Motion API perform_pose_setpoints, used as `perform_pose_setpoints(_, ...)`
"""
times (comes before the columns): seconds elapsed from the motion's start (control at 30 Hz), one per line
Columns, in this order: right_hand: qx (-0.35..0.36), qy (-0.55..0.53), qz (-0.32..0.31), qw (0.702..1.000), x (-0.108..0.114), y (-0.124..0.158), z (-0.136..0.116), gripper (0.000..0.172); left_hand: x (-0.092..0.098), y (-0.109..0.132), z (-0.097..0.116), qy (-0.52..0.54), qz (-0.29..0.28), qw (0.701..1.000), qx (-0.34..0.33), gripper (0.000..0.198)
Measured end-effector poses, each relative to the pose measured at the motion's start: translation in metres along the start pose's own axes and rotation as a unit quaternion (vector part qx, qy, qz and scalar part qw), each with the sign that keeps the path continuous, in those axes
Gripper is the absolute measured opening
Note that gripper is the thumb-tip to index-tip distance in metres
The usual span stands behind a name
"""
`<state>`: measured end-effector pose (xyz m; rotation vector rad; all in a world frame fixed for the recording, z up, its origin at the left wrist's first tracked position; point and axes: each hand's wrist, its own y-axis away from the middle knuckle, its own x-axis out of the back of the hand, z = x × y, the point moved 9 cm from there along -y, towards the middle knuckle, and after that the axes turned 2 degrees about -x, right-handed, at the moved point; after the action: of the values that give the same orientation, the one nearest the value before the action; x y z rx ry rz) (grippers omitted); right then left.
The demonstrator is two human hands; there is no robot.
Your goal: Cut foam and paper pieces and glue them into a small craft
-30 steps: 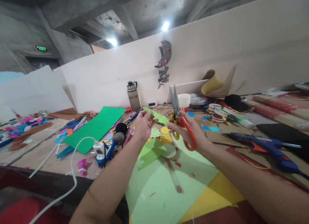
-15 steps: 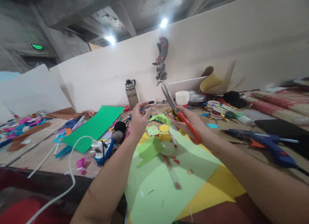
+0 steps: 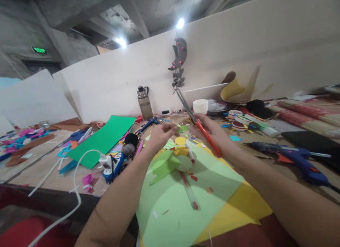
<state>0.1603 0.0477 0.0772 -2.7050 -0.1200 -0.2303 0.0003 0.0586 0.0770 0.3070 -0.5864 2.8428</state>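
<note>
My right hand (image 3: 209, 132) is closed on scissors (image 3: 204, 132) with orange-red handles; their blades point up and away, close together. My left hand (image 3: 163, 133) has thumb and fingers pinched at the edge of a small light green piece (image 3: 182, 129), just left of the scissors. Below both hands, a cut bright green piece (image 3: 165, 165) and a pale green disc (image 3: 183, 163) lie on a large pale green sheet (image 3: 170, 211). A yellow disc (image 3: 180, 141) and a marker (image 3: 190, 151) are close by. A clear tube with a red end (image 3: 191, 194) rests on the sheet.
A blue glue gun (image 3: 297, 160) lies at the right. On the left are a green sheet (image 3: 103, 140) and a power strip (image 3: 113, 169) with a white cable. A water bottle (image 3: 145, 103) and white cups (image 3: 200, 106) stand at the back. Scraps litter the table.
My left hand has moved right toward the scissors, and its spread fingers have come together at the light green piece. The scissors remain in my right hand, almost in place.
</note>
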Motion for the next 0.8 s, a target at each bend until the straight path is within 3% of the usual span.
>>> perform_pose_setpoints(0.13,0.01,0.044,-0.006,0.999,0.001,0.005,-0.009,0.045,0.021,-0.006,-0.005,0.133,0.073,0.988,0.005,0.031)
perform_pose_setpoints(0.23,-0.011,0.041,-0.037,0.998,-0.007,0.008,-0.003,0.044,0.025,-0.008,-0.011,0.223,0.094,0.97,0.031,0.033)
perform_pose_setpoints(0.37,-0.017,0.052,-0.067,0.996,-0.019,0.011,0.004,0.037,0.017,-0.008,-0.017,0.294,0.09,0.95,0.051,0.03)
perform_pose_setpoints(0.57,-0.019,0.082,-0.102,0.991,-0.032,0.015,0.008,0.029,0.013,-0.004,-0.024,0.341,0.152,0.926,0.058,0.024)
perform_pose_setpoints(0.8,-0.019,0.044,-0.11,0.993,-0.04,0.017,0.017,0.028,-0.007,0.0,-0.024,0.317,0.113,0.938,0.085,0.025)
